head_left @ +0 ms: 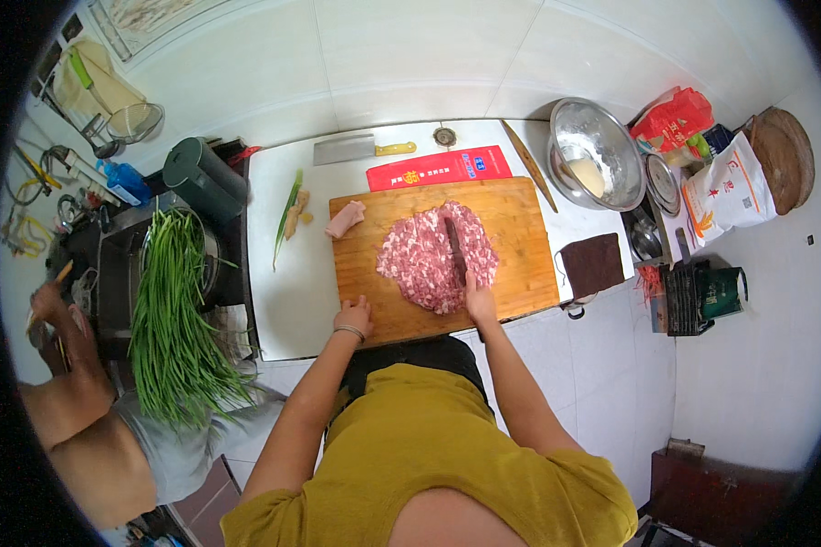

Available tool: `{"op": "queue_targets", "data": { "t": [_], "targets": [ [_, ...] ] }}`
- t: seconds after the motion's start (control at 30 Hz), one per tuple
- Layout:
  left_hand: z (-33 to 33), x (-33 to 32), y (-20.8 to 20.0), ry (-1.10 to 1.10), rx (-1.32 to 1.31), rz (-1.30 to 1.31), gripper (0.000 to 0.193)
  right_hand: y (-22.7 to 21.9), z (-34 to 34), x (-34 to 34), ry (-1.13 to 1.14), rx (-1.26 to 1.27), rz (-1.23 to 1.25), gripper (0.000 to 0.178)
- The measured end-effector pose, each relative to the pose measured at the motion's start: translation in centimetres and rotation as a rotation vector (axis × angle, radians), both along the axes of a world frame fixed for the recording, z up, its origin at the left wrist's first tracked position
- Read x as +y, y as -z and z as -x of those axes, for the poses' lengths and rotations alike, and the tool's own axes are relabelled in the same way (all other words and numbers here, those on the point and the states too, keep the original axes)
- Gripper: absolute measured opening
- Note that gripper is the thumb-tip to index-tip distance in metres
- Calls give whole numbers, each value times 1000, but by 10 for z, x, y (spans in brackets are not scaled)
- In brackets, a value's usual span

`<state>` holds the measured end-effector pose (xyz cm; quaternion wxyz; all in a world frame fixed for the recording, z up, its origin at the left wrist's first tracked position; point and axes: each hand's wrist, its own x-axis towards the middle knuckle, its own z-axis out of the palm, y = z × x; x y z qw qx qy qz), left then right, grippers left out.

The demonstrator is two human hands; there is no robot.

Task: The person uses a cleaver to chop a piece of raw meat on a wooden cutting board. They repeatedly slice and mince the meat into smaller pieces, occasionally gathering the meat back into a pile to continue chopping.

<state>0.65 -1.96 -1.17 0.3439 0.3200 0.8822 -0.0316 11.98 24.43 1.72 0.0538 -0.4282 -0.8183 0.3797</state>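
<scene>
My right hand (pixel 480 302) is closed round the handle of a cleaver (pixel 454 244), its dark blade seen nearly edge-on in a flat heap of minced meat (pixel 420 257). The mince, pink with white fat, spreads over the middle of a wooden cutting board (pixel 529 246). My left hand (pixel 356 316) lies on the board's near left edge, fingers resting on the wood and holding nothing. A pale pink chunk of meat (pixel 346 220) sits at the board's upper left, apart from the mince.
Behind the board lie a second cleaver (pixel 345 149) and a red packet (pixel 440 169). Ginger (pixel 295 215) and scallion (pixel 286 219) are left of it. A steel bowl (pixel 566 137) and brown cloth (pixel 593 265) stand right. Long green chives (pixel 175 310) overhang the sink, beside another person (pixel 91 456).
</scene>
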Motion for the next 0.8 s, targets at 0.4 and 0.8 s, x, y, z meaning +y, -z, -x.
{"op": "queue_targets", "data": {
  "t": [0.4,0.8],
  "targets": [
    [0,-2,-1,-33,-18,9,54,-39,16,-15,-74,-120,-9,65],
    [2,2,-22,-3,-63,55,57,-53,17,-26,-30,-101,27,63]
  ]
}}
